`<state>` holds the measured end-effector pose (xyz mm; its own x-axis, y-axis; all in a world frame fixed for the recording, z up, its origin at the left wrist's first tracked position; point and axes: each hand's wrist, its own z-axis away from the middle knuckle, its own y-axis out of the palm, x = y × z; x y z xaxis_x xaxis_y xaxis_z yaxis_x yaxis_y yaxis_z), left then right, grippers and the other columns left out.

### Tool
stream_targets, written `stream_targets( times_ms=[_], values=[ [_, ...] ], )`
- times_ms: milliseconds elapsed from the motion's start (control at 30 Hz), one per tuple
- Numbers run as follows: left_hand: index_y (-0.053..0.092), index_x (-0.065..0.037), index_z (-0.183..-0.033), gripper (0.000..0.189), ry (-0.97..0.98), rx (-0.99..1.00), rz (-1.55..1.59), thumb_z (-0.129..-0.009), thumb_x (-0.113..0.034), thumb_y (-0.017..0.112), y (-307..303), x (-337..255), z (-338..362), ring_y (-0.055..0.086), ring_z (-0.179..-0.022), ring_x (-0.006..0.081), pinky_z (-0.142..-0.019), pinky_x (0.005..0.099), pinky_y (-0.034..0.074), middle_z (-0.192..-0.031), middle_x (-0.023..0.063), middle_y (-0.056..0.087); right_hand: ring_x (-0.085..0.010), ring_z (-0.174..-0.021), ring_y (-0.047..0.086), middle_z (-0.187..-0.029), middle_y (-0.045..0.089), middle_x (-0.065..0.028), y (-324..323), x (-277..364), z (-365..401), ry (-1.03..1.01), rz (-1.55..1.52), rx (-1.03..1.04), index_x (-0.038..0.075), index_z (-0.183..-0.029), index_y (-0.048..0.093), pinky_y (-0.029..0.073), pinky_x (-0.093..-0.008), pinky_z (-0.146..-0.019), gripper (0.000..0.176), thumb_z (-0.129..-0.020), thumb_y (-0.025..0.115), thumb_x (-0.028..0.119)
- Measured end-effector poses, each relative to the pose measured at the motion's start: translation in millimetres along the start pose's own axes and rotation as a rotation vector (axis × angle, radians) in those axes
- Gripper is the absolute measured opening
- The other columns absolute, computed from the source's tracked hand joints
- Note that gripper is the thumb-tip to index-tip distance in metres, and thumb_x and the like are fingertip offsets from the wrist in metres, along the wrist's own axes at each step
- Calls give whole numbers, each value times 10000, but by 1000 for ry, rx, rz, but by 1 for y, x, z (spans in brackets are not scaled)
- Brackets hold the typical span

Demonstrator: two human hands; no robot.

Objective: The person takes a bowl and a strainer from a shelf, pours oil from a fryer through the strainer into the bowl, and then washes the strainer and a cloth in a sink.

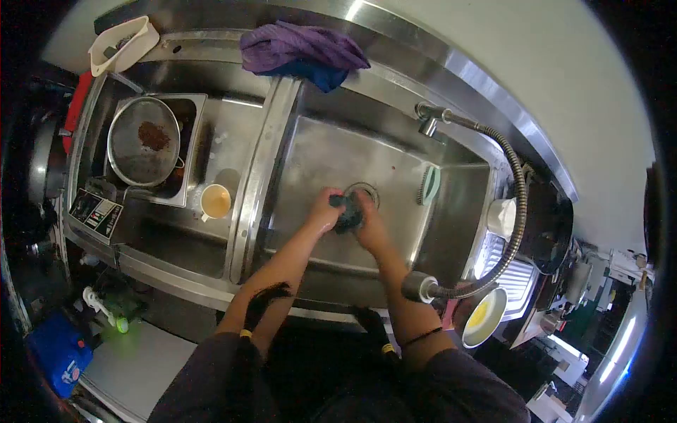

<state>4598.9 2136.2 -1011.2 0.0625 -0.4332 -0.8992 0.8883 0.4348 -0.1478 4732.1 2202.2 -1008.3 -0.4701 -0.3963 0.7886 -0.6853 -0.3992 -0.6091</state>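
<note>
Both my hands are low in the right basin of a steel sink (328, 151), beside the round drain (363, 190). A dark green, crumpled scouring pad (346, 215) is squeezed between them. My left hand (324, 210) grips its left side, fingers curled around it. My right hand (369, 221) is wrapped on its right side, close to the drain. Part of the pad is hidden by the fingers. A pale green scrubbing brush (429, 185) leans near the basin's right wall.
A flexible hose tap (518, 183) arches over the right side. In the left basin are a round strainer (130, 162) with brown grounds and a cup (216, 201). A purple cloth (300, 46) hangs behind; a bowl with yellow contents (493, 321) sits right.
</note>
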Motion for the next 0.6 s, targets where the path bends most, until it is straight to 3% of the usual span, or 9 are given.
stream_targets(
  times_ms=[33,67,167,267,333,367,433,500,600],
  values=[
    [553,-69,-1054,284,72,27,-95,-785,-89,639,-2,-5,1,524,-895,184,-830,297,413,-936,54,554,-282,-940,599,-1008,623,-149,12,1,8,80,-190,106,94,-1087,587,460,-378,-815,387,-713,682,111],
    [554,-70,-1052,276,51,97,60,-791,-106,635,-4,-10,1,530,-903,191,-837,303,415,-941,57,559,-278,-992,589,-1073,611,-150,18,-1,12,162,-380,211,101,-1130,572,453,-375,-845,457,-692,701,100],
    [559,-74,-1052,261,-48,225,553,-811,-157,616,-17,-30,0,542,-943,210,-858,318,418,-993,69,567,-302,-1066,553,-1193,555,-150,15,-22,8,435,-339,507,86,-1129,582,428,-375,-897,486,-670,729,148],
    [564,-75,-1060,267,-182,181,1043,-835,-217,579,-45,-54,-1,537,-1013,213,-879,330,415,-1098,84,561,-301,-1075,542,-1217,536,-147,52,-130,29,506,-480,256,49,-1044,622,424,-367,-901,431,-643,739,156],
    [566,-69,-1064,290,-213,155,1291,-856,-269,543,-53,-49,-7,527,-1051,206,-894,338,409,-1143,88,554,-271,-1011,561,-1112,574,-130,21,-47,13,204,-233,39,15,-955,633,423,-341,-887,356,-628,737,108],
    [562,-71,-1087,314,-320,125,1228,-857,-283,537,-47,-44,-7,536,-1013,203,-880,344,422,-1115,85,565,-255,-979,570,-1060,592,-122,3,0,3,80,-84,-88,-2,-911,638,423,-328,-880,319,-620,736,85],
    [554,-75,-1132,364,-524,61,1096,-857,-311,523,-30,-21,-9,554,-937,197,-850,356,449,-1059,79,587,-278,-924,588,-1048,597,-145,0,60,-2,-154,-104,-160,-18,-852,633,427,-331,-875,294,-626,743,135],
    [559,-76,-1126,371,-638,48,943,-856,-329,523,-19,-3,0,558,-928,198,-835,357,454,-1050,81,591,-252,-861,581,-967,613,-129,3,106,9,-232,-327,-43,-7,-778,606,448,-355,-803,264,-640,746,169],
    [568,-78,-1116,383,-706,40,757,-855,-355,524,-7,2,12,564,-914,199,-812,359,461,-1036,85,597,-258,-712,560,-790,601,-124,19,119,15,-281,-242,22,7,-695,552,450,-376,-660,276,-637,755,185]
  ],
)
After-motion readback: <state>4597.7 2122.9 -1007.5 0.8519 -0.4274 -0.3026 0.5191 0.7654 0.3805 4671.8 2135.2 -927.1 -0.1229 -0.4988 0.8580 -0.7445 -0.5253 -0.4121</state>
